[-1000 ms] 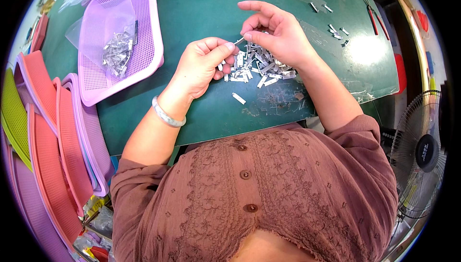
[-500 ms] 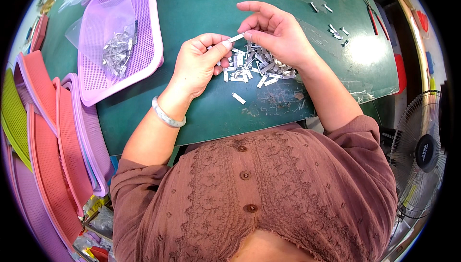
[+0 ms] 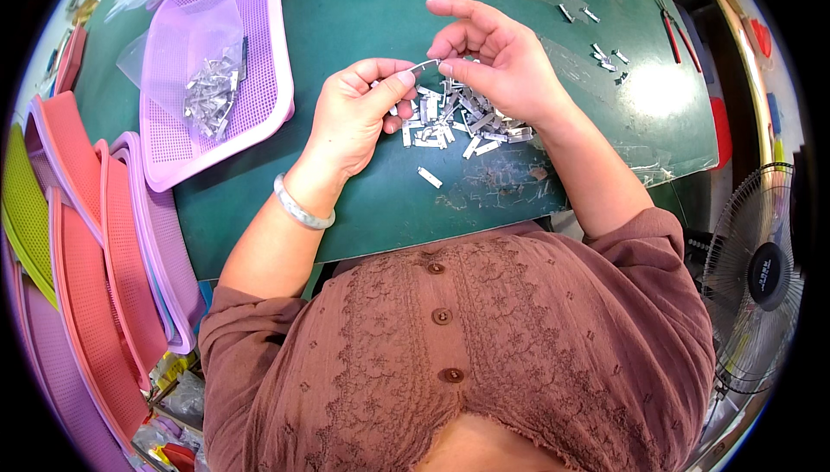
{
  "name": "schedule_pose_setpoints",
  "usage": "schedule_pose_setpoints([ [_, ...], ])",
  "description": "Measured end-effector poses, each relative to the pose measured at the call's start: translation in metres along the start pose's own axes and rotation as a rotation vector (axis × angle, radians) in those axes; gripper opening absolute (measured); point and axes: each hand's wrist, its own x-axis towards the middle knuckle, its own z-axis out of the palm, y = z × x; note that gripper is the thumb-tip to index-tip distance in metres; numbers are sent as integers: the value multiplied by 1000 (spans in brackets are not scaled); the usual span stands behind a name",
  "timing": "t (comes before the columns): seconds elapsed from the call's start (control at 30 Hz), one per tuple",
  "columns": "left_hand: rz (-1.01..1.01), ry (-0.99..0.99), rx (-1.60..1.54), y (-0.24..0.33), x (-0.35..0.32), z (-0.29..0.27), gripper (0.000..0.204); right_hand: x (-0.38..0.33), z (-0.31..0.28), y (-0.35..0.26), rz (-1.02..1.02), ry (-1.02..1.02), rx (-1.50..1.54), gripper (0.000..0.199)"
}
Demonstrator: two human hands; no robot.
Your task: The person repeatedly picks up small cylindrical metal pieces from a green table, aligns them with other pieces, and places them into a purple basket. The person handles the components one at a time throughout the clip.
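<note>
Head view: your left hand [image 3: 354,113] and right hand [image 3: 497,61] pinch 1 small metal clip [image 3: 424,66].
Below: clip pile [image 3: 458,122] on green mat [image 3: 363,5].

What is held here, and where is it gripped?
A small metal clip, pinched at its ends between the left hand and the right hand, above the clip pile.

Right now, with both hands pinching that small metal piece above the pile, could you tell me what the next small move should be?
Probably carry the small metal piece to the purple basket: the left hand and right hand pinch it together above the pile of metal pieces, and similar pieces lie on a clear bag there.
</note>
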Motion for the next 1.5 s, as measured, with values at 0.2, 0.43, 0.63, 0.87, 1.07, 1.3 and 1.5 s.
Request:
schedule_pose_setpoints([
  [0.2, 62, 9, 68, 0, 0, 0, 17, 0, 3, 1, -102, 3, -19, 55],
  [0.43, 154, 37, 119, 1, -3, 5, 17, 1, 5, 5, -220, 28, -111, 59],
  [0.63, 131, 21, -7, -1, -1, 2, 13, -1, 3, 1, -197, -27, -186, 60],
  [0.87, 0, 20, -304, 5, 2, -8, 11, -1, 3, 2, -149, -84, -536, 48],
  [1.07, -42, -5, -296, 5, 4, -11, 15, -2, 9, 7, -267, -142, -872, 45],
  [1.3, -54, 31, -162, 4, 1, -7, 14, -2, 9, 7, -213, -103, -787, 47],
  [1.5, -48, 33, -114, 0, 4, -7, 10, -3, 11, 10, -232, -114, -834, 48],
])
